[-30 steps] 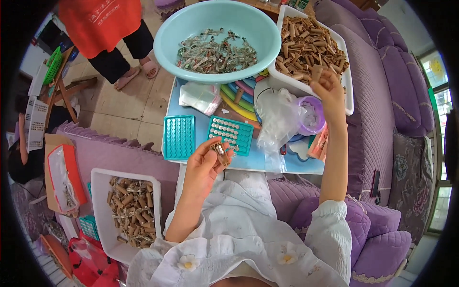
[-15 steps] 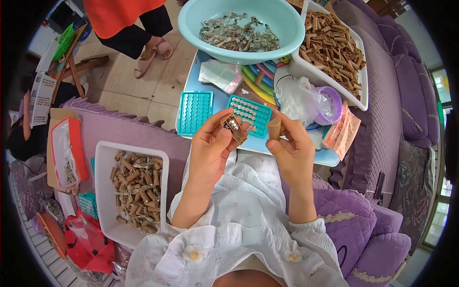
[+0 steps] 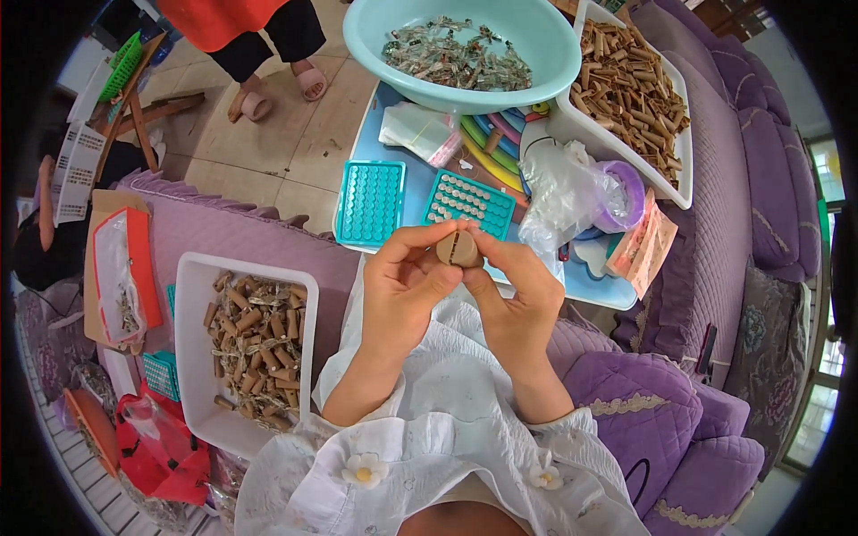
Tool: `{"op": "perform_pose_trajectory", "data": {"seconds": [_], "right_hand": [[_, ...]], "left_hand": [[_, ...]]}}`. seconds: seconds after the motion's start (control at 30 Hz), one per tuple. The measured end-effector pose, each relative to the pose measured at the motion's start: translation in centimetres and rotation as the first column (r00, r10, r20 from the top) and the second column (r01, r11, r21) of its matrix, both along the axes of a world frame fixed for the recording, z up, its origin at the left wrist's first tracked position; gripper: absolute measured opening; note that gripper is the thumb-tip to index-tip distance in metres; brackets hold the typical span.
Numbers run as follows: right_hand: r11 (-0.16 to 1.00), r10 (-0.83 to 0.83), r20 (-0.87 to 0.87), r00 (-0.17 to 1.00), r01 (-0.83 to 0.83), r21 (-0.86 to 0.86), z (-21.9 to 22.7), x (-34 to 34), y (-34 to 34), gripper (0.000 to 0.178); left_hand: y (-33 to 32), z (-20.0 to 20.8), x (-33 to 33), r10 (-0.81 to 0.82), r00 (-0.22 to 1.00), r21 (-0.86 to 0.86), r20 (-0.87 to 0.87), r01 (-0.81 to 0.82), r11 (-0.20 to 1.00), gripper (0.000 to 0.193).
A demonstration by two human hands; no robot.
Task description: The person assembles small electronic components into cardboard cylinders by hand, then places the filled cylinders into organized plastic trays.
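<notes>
Pinching one small tan tube (image 3: 458,249) between both hands, left hand (image 3: 407,284) and right hand (image 3: 514,295) (fingertips closed on it), just short of the teal tray (image 3: 468,202).

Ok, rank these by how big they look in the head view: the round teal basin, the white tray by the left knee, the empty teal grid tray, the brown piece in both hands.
1. Round teal basin
2. White tray, close behind; fisheye leaves that pair unsure
3. Empty teal grid tray
4. Brown piece, smallest
</notes>
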State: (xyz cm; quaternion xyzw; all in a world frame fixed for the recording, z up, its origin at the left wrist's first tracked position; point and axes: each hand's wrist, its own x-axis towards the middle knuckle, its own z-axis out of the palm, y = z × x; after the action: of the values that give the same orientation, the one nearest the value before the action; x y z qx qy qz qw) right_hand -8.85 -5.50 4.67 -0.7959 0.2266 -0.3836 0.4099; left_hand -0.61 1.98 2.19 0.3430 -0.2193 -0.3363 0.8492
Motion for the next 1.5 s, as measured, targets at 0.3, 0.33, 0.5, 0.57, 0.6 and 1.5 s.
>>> {"op": "perform_pose_trajectory", "data": {"seconds": [0.3,0.33,0.5,0.57,0.6,1.5], "right_hand": [[1.000,-0.016,-0.065,0.998,0.014,-0.024,-0.1,0.2,-0.2,0.028],[1.000,0.015,-0.082,0.997,-0.017,-0.020,0.1,0.3,-0.1,0.026],[0.959,0.096,-0.294,0.951,-0.167,-0.227,-0.7,0.0,-0.2,0.020],[0.959,0.091,-0.228,0.969,-0.147,-0.241,-1.3,0.2,-0.5,0.020],[0.958,0.094,-0.159,0.983,-0.133,-0.254,-1.7,0.4,-0.6,0.020],[0.927,-0.363,-0.666,0.652,0.185,-0.325,-7.8,-8.6,-27.7,0.016]], "left_hand": [[-0.1,0.3,-0.9,-0.001,0.996,0.148,0.094,-0.013,0.989,0.037],[0.0,0.3,-1.1,-0.008,0.990,0.157,0.139,-0.014,0.988,0.038],[-0.1,-0.1,-1.4,0.016,0.977,0.199,0.211,-0.059,0.978,0.036],[-0.5,-0.9,-1.3,-0.033,0.991,0.037,-0.131,0.038,0.999,0.037],[-0.6,-0.9,-1.4,-0.065,0.984,0.017,-0.166,0.069,0.997,0.038],[-1.7,-2.9,0.2,-0.289,0.916,0.035,-0.278,0.311,0.950,0.037]]}}
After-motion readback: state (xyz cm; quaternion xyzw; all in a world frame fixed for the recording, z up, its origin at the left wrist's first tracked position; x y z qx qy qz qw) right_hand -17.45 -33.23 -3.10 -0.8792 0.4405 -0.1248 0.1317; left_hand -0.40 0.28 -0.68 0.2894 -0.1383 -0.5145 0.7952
